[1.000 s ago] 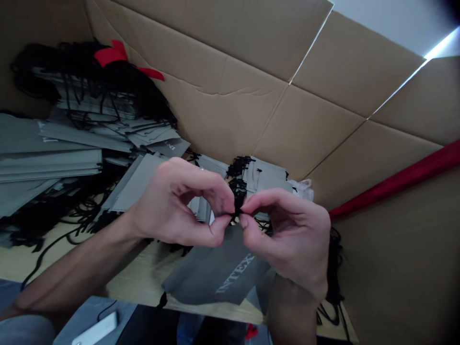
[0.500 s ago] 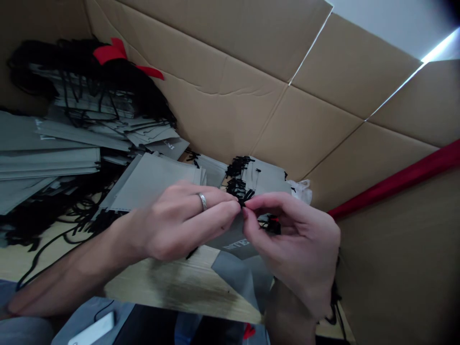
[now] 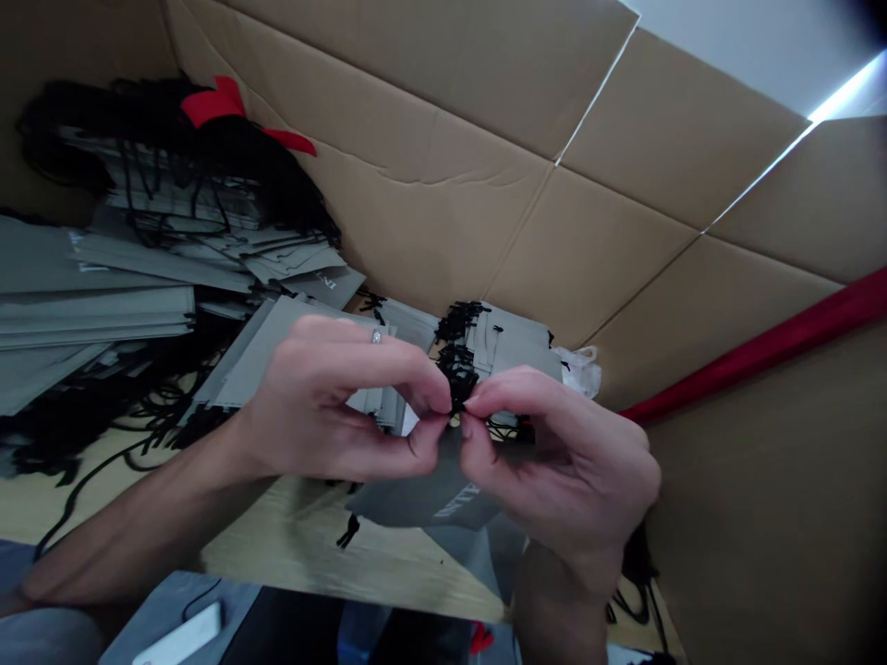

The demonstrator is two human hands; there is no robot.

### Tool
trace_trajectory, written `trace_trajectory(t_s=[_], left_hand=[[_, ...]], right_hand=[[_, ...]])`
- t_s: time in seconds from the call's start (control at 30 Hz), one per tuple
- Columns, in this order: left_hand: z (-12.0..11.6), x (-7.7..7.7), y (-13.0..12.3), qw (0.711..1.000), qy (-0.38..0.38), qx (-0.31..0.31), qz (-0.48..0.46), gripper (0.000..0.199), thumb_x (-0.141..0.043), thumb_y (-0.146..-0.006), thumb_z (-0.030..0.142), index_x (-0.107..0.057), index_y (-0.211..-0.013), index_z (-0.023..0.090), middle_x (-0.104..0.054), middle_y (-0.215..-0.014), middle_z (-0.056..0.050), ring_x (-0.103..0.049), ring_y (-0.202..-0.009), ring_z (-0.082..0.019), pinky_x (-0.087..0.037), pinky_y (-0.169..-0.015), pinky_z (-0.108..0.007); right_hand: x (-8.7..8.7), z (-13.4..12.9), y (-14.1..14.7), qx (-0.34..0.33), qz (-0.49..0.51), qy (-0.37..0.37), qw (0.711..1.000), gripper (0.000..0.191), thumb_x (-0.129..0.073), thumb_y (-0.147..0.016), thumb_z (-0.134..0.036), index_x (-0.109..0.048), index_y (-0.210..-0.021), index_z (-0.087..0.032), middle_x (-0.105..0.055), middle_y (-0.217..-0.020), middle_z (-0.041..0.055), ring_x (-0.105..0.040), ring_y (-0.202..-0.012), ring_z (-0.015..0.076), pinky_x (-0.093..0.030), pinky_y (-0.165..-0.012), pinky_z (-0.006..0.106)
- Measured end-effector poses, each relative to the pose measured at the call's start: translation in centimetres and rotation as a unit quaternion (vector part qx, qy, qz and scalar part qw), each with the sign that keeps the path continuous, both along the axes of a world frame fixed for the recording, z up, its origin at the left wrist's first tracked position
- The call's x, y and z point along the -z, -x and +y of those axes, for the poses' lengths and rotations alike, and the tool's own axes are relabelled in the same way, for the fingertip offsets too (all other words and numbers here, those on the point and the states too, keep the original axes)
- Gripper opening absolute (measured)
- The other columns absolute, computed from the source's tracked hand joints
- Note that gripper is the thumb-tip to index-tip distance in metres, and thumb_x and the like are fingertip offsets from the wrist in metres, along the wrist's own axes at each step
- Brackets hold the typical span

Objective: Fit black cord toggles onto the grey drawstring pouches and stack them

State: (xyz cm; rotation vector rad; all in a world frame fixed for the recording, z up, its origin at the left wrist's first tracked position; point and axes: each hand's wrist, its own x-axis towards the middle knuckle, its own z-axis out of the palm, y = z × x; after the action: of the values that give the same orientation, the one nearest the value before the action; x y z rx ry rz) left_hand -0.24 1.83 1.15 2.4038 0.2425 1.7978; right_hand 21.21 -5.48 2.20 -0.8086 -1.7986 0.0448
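Thumb and index finger of my left hand [image 3: 346, 397], which wears a ring, are pinched on a black cord at the top of a grey pouch. My right hand [image 3: 561, 453] pinches the cord just beside it, the fingertips nearly touching. The grey pouch [image 3: 416, 494], with white lettering partly hidden by my right hand, hangs below the fingers. A knotted black cord end [image 3: 348, 531] sticks out at its lower left. The pinched bit of cord is mostly hidden by my fingertips.
Stacks of grey pouches [image 3: 97, 309] and a black cord bundle with a red strip [image 3: 214, 106] lie left. More pouches [image 3: 523, 337] stand behind my hands, by cardboard walls [image 3: 430, 185]. A white phone-like object [image 3: 176, 637] is below the wooden table edge [image 3: 346, 577].
My left hand has turned, its thumb and index finger now forming a ring-shaped pinch. The pouch has swung left and its knotted cord end shows more.
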Motion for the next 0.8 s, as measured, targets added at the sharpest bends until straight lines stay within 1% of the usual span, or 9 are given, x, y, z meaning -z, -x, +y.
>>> trace_trajectory(t_s=[0.17, 0.23, 0.27, 0.4, 0.5, 0.6, 0.67, 0.73, 0.8], left_hand=[[0.9, -0.5, 0.1, 0.988, 0.075, 0.132, 0.013, 0.017, -0.079, -0.093, 0.0, -0.08, -0.096, 0.017, -0.086, -0.079, 0.003, -0.081, -0.063, -0.011, -0.067, -0.06, -0.016], [1.1, -0.6, 0.1, 0.986, 0.075, 0.145, 0.024, 0.017, -0.08, -0.094, 0.002, -0.078, -0.097, 0.018, -0.086, -0.08, 0.003, -0.081, -0.062, -0.011, -0.068, -0.059, -0.015], [1.1, -0.6, 0.2, 0.989, 0.065, 0.129, 0.026, 0.016, -0.081, -0.095, 0.002, -0.078, -0.097, 0.018, -0.086, -0.08, 0.003, -0.081, -0.063, -0.01, -0.068, -0.06, -0.014], [0.6, -0.7, 0.3, 0.999, 0.001, 0.027, 0.016, 0.016, -0.088, -0.097, 0.006, -0.08, -0.1, 0.019, -0.088, -0.084, 0.005, -0.084, -0.068, -0.01, -0.069, -0.067, -0.016], [0.0, -0.4, 0.5, 0.997, -0.064, -0.029, 0.04, 0.015, -0.086, -0.102, 0.007, -0.079, -0.105, 0.019, -0.089, -0.089, 0.003, -0.085, -0.07, -0.011, -0.07, -0.069, -0.019], [-0.6, 0.3, 0.5, 0.99, -0.086, -0.085, 0.07, 0.012, -0.081, -0.111, 0.011, -0.077, -0.113, 0.023, -0.091, -0.095, 0.002, -0.087, -0.075, -0.013, -0.073, -0.075, -0.022], [-0.8, 0.7, 0.5, 0.987, -0.083, -0.107, 0.083, 0.011, -0.079, -0.116, 0.015, -0.075, -0.115, 0.025, -0.091, -0.1, 0.002, -0.088, -0.079, -0.013, -0.075, -0.079, -0.023], [-0.8, 0.9, 0.4, 0.987, -0.085, -0.11, 0.087, 0.01, -0.079, -0.117, 0.018, -0.074, -0.113, 0.025, -0.092, -0.103, 0.0, -0.088, -0.08, -0.014, -0.076, -0.081, -0.024], [-0.6, 0.8, 0.3, 0.987, -0.095, -0.098, 0.082, 0.013, -0.079, -0.116, 0.015, -0.072, -0.111, 0.025, -0.091, -0.098, 0.001, -0.087, -0.077, -0.014, -0.075, -0.078, -0.024]], right_hand=[[0.1, 0.5, -0.3, -0.041, 0.043, 0.03, 0.998, 0.034, -0.078, -0.09, 0.0, -0.082, -0.101, -0.031, -0.087, -0.091, -0.0042, -0.082, -0.077, 0.0175, -0.07, -0.071, 0.034], [0.0, 0.6, -0.3, -0.043, 0.051, 0.029, 0.997, 0.034, -0.079, -0.089, 0.0, -0.084, -0.1, -0.031, -0.088, -0.089, -0.0045, -0.082, -0.075, 0.0176, -0.069, -0.069, 0.033], [0.0, 0.5, -0.4, -0.036, 0.051, 0.03, 0.998, 0.034, -0.079, -0.089, 0.0, -0.084, -0.101, -0.031, -0.088, -0.089, -0.0046, -0.082, -0.075, 0.0178, -0.07, -0.069, 0.033], [-0.2, 0.0, -0.8, 0.008, 0.028, 0.036, 0.999, 0.035, -0.082, -0.093, 0.001, -0.085, -0.106, -0.032, -0.089, -0.094, -0.0057, -0.084, -0.082, 0.0163, -0.071, -0.075, 0.031], [-0.6, -0.4, -0.8, 0.028, -0.014, 0.025, 0.999, 0.032, -0.081, -0.097, -0.002, -0.084, -0.112, -0.031, -0.092, -0.1, -0.004, -0.086, -0.084, 0.0171, -0.075, -0.079, 0.032], [-0.9, -0.6, -0.6, 0.057, -0.065, 0.009, 0.996, 0.029, -0.075, -0.103, -0.004, -0.082, -0.109, -0.031, -0.093, -0.1, -0.0018, -0.088, -0.084, 0.0189, -0.077, -0.081, 0.034], [-1.1, -0.6, -0.4, 0.073, -0.084, -0.003, 0.994, 0.027, -0.073, -0.103, -0.004, -0.079, -0.106, -0.03, -0.09, -0.094, -0.0022, -0.086, -0.081, 0.0179, -0.075, -0.079, 0.032], [-1.0, -0.4, -0.3, 0.084, -0.093, -0.012, 0.992, 0.024, -0.073, -0.102, -0.005, -0.078, -0.103, -0.028, -0.087, -0.09, -0.0032, -0.083, -0.079, 0.0158, -0.073, -0.076, 0.029], [-0.9, -0.2, -0.2, 0.085, -0.093, -0.009, 0.992, 0.021, -0.074, -0.1, -0.005, -0.077, -0.101, -0.026, -0.085, -0.09, -0.0039, -0.082, -0.079, 0.014, -0.071, -0.077, 0.027]])
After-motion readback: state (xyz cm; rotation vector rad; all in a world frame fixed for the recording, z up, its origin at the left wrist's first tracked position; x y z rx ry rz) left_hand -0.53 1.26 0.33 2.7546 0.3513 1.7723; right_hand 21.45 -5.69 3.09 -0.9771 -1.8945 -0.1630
